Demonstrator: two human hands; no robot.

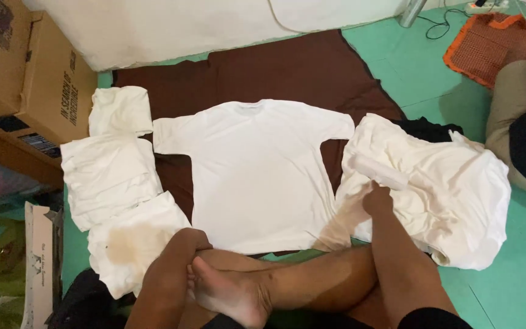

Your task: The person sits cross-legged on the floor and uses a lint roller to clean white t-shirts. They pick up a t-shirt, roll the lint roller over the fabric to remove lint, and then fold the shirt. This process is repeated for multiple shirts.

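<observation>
A white T-shirt (257,170) lies spread flat, front down or up I cannot tell, on a dark brown cloth (287,67). My right hand (377,200) rests on a heap of white garments (445,189) to the right, its fingers closed on a white roller-like object (380,171). My left hand (181,247) is wrapped around my own bare foot (226,289) at the bottom centre. My crossed legs fill the lower middle.
Three folded white shirts (114,176) lie in a row at left, the nearest one stained brown. Cardboard boxes (28,67) stand at far left. A white mattress (202,24) runs along the back. An orange mat (488,42) and a cushion (518,103) are at right on the green floor.
</observation>
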